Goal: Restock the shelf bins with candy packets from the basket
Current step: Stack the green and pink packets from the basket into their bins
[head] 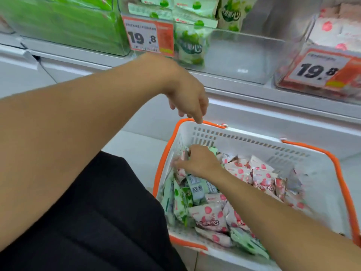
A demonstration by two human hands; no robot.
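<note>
The basket point(254, 137) is white plastic with slotted walls and an orange rim and handles, sitting low in front of the shelf. Inside it lies a loose heap of candy packets: pink-and-white ones point(257, 173) printed with strawberries fill the far and right side, and green-and-white ones point(180, 200) crowd the left wall, one turned barcode up. The right hand point(197, 163) is down in the basket's far left corner, fingers curled round packets there, though blur hides just how many it has hold of. The left hand point(187, 96) hangs above the basket's far rim, fingers loosely drooping and holding nothing.

Above, a clear shelf bin point(244, 55) stands with green packets point(191, 45) stacked at its left end and open room across the rest. To its right a second bin point(304, 61) holds pink packets. Orange price tags point(148, 36) hang on the bin fronts. The basket's near right wall stands bare, with space beside the heap.
</note>
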